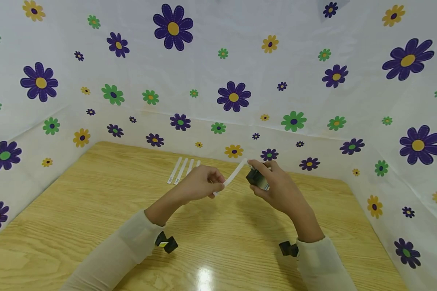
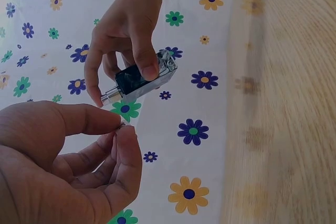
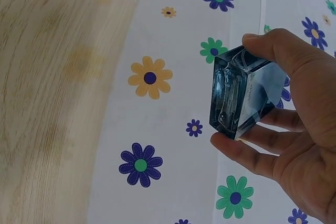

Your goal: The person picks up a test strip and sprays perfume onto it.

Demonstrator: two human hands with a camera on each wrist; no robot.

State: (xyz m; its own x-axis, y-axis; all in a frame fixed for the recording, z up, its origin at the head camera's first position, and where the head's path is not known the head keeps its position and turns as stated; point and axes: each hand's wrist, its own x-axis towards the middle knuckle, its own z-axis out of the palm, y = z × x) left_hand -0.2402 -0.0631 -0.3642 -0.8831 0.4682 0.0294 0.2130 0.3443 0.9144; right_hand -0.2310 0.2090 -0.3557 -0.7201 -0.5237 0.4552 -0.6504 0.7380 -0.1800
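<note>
My left hand pinches the near end of a white paper test strip between thumb and fingers. The strip slants up and to the right, its far end close to the top of a perfume bottle. That bottle, of dark blue-tinted glass, is gripped by my right hand above the table. In the left wrist view, one finger rests at the metallic sprayer of the tilted bottle. Whether the sprayer is pressed down cannot be told.
Several white paper strips with printed ends lie side by side on the wooden table, partly behind my left hand. A white flower-patterned cloth walls the back and sides. Black devices are at both wrists.
</note>
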